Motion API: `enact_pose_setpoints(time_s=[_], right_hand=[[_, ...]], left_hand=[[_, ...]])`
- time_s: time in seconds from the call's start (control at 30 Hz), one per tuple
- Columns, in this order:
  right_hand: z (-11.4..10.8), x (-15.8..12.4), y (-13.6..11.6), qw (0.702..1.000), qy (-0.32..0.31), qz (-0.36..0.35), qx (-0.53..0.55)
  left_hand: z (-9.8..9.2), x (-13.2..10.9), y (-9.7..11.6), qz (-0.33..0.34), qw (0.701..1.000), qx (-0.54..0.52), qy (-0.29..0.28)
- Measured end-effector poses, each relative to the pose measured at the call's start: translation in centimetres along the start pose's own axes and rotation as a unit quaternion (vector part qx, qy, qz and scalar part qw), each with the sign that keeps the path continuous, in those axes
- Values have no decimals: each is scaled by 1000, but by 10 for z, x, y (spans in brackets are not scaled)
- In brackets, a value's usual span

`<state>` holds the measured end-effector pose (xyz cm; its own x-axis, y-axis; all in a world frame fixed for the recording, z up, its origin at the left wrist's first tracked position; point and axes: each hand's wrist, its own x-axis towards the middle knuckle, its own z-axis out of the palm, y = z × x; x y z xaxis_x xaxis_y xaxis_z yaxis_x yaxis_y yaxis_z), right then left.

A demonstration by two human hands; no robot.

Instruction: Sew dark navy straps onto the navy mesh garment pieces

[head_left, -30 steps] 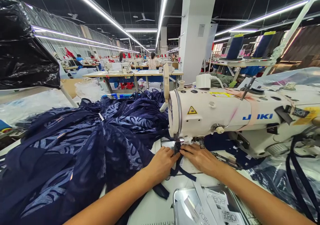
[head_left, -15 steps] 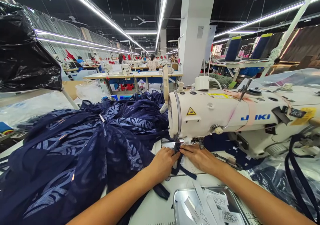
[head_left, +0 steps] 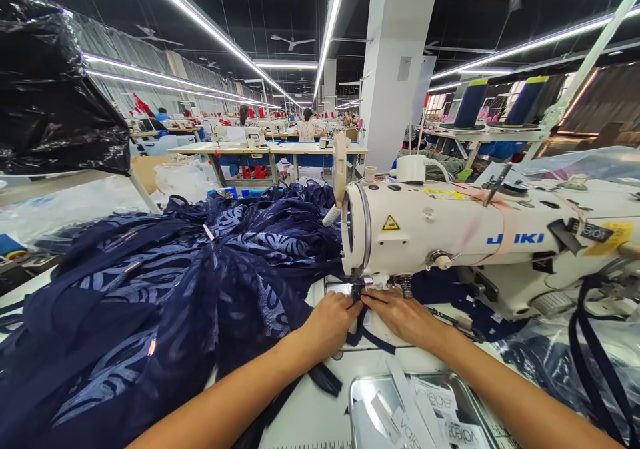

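A white sewing machine [head_left: 430, 226] reaches in from the right, its needle area low at its left end. Just in front of the presser foot, my left hand [head_left: 331, 319] has its fingers closed on a narrow navy fabric strap [head_left: 379, 341]. My right hand [head_left: 395, 310] presses on the same navy piece from the other side, fingertips together by the needle. The part under the foot is mostly hidden by my fingers. A large heap of navy patterned fabric [head_left: 240, 256] lies left of the hands.
A metal tray [head_left: 356, 396] with printed white labels [head_left: 435, 396] sits at the table's near edge. Small scissors [head_left: 457, 322] lie right of my right hand. Clear plastic with navy straps [head_left: 555, 349] is at the right. A black plastic bag [head_left: 60, 96] hangs at the upper left.
The view has shifted slightly. Both hands stay by the needle in nearly the same place, still on the navy strap.
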<state>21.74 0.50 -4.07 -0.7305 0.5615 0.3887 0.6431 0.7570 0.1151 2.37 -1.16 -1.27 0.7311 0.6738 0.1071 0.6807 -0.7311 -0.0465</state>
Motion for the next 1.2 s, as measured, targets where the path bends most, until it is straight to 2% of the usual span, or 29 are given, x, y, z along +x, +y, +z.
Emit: enact_pose_setpoints(time_s=[0.3,0.53,0.83,1.07,1.2], right_hand=[[-12,7,-3,1000,9,9,-7],[-2,8,4,1000,-9,18,14],[3,7,3,999,-9,51,7],[-5,9,0,999,15,45,9],[-13,6,-4,998,33,48,13]], left_hand=[[-2,4,2,-3,998,53,-14],[-1,7,1,10,997,80,8],[-1,6,-1,-6,998,61,20],[-6,-14,11,-60,993,-14,96],[-8,-27,11,-73,994,3,82]])
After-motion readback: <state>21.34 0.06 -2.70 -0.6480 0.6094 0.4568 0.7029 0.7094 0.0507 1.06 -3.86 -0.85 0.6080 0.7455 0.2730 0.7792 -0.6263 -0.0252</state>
